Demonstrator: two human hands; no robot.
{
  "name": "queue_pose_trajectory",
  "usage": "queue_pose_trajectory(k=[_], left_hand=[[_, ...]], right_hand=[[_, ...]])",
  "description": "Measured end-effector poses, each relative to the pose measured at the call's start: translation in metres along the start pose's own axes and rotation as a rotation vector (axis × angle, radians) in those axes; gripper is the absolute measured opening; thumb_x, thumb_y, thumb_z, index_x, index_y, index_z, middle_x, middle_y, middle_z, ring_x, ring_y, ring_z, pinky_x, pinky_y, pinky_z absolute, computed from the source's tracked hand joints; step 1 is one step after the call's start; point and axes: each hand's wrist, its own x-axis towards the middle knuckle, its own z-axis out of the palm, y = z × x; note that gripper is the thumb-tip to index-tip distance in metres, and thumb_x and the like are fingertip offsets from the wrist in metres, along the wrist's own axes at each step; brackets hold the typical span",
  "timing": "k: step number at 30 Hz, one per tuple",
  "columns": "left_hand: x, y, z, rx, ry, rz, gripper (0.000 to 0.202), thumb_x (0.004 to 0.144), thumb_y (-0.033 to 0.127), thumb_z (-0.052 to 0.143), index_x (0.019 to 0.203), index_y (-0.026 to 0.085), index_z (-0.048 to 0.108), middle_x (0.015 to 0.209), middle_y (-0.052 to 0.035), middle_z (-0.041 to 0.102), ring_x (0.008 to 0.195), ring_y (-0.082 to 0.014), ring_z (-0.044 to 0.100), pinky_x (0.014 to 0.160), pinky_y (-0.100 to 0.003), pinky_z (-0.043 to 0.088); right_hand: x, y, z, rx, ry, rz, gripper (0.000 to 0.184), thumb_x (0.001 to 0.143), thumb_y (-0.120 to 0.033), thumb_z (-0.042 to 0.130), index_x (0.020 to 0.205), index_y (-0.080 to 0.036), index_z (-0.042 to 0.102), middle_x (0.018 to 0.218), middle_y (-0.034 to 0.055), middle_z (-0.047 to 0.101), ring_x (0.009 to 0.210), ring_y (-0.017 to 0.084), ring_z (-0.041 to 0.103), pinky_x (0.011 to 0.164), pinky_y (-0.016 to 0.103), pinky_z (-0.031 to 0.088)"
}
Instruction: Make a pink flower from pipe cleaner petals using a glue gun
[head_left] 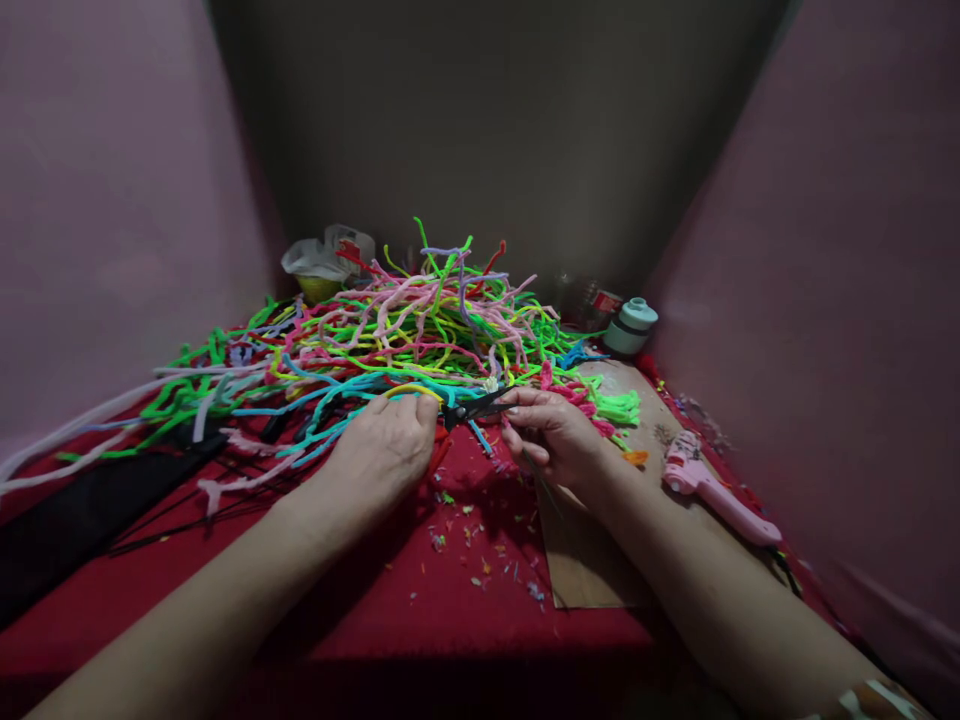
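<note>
- Far left, a long black item (82, 515) lies on the red surface (375, 620), with pale and green fuzzy stems reaching over it.
- Behind, at the back, a yellow container (319, 290) stands with clear plastic above it.
- The left hand (397, 435) is curled around the handles of black scissors (461, 411), mostly hiding them; the blades stand apart and point at the other hand.
- Just beyond rises a tangled heap of fuzzy stems (442, 330), pink, green, yellow and blue.
- Below the scissors, tiny coloured scraps (480, 570) are scattered about.
- The right hand (559, 435) pinches a small piece beside the blade tips; a thin dark strand hangs beneath, too blurred to make out well.
- Under the right forearm lies cardboard (585, 570).
- Behind it stands a pale teal bottle (631, 328).
- Far right, a pink glue gun (724, 500) rests on its side.
</note>
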Motion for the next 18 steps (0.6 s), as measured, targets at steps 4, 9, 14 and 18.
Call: queue_pose_trajectory(k=[4, 9, 14, 18], left_hand=[[0.0011, 0.0012, -0.0008, 0.003, -0.018, -0.024, 0.022, 0.080, 0.006, 0.034, 0.085, 0.013, 0.054, 0.071, -0.0093, 0.057, 0.067, -0.0225, 0.055, 0.066, -0.035, 0.041], [0.0012, 0.0014, -0.0026, 0.030, -0.033, -0.012, 0.020, 0.080, 0.006, 0.036, 0.088, 0.013, 0.053, 0.071, -0.0085, 0.058, 0.067, -0.0221, 0.057, 0.065, -0.034, 0.042], [-0.0004, 0.0018, -0.0022, 0.020, -0.071, -0.035, 0.019, 0.082, 0.009, 0.035, 0.088, 0.013, 0.052, 0.073, -0.0094, 0.059, 0.064, -0.0236, 0.059, 0.059, -0.034, 0.043], [-0.0015, 0.0032, -0.0037, 0.004, -0.103, -0.062, 0.021, 0.082, 0.008, 0.033, 0.090, 0.013, 0.052, 0.071, -0.0092, 0.059, 0.063, -0.0247, 0.061, 0.055, -0.034, 0.044]], right_hand=[[-0.0004, -0.0003, -0.0001, -0.001, 0.001, 0.018, 0.011, 0.068, -0.018, 0.057, 0.079, -0.015, 0.055, 0.047, -0.0028, 0.060, 0.024, 0.002, 0.028, 0.026, 0.013, 0.022], [-0.0004, 0.0010, -0.0009, 0.007, -0.004, 0.014, 0.012, 0.068, -0.017, 0.057, 0.080, -0.015, 0.056, 0.047, -0.0025, 0.060, 0.025, 0.002, 0.029, 0.026, 0.012, 0.019], [-0.0006, 0.0025, -0.0015, -0.024, -0.005, 0.031, 0.016, 0.069, -0.018, 0.057, 0.084, -0.014, 0.057, 0.049, -0.0025, 0.060, 0.025, 0.002, 0.028, 0.024, 0.012, 0.020], [-0.0018, 0.0011, 0.0004, -0.022, -0.014, 0.033, 0.014, 0.068, -0.017, 0.058, 0.082, -0.014, 0.058, 0.047, -0.0030, 0.059, 0.025, 0.002, 0.028, 0.025, 0.012, 0.020]])
